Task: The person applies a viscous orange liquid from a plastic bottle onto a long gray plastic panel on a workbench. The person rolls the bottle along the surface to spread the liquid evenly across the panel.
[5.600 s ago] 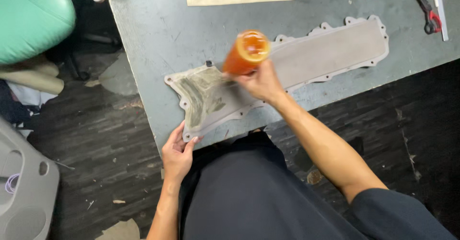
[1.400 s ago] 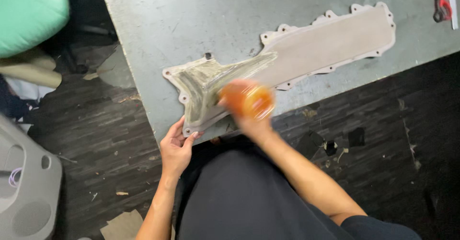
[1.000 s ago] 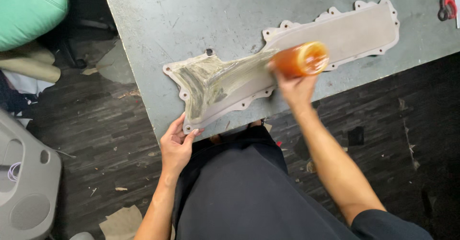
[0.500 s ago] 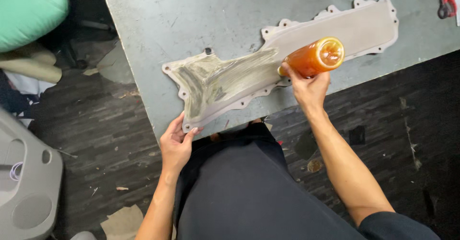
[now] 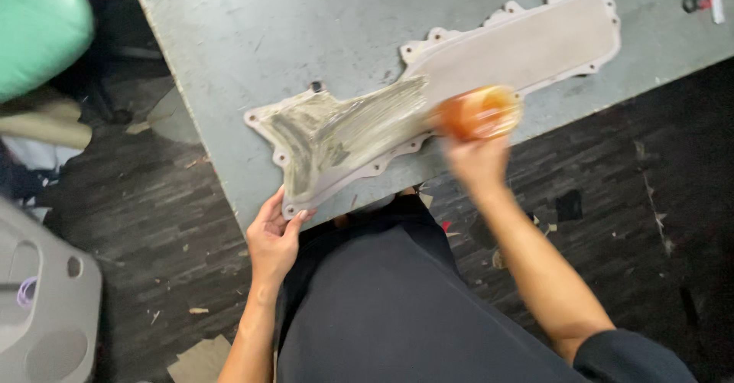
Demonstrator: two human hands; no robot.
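Leftward since half a second ago, the orange bottle (image 5: 480,112) sits clamped in the right hand (image 5: 478,161) fingers; left hand (image 5: 271,238) fingers pinch the grey panel (image 5: 489,50) corner.

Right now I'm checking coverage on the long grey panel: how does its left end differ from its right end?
The panel's left end is streaked and glossy with a smeared coating; the right end looks dry, matte and even. The left end flares wide and overhangs the table edge, pinched by the left hand; the right end is narrow and lies fully on it. Both have scalloped rims with holes.
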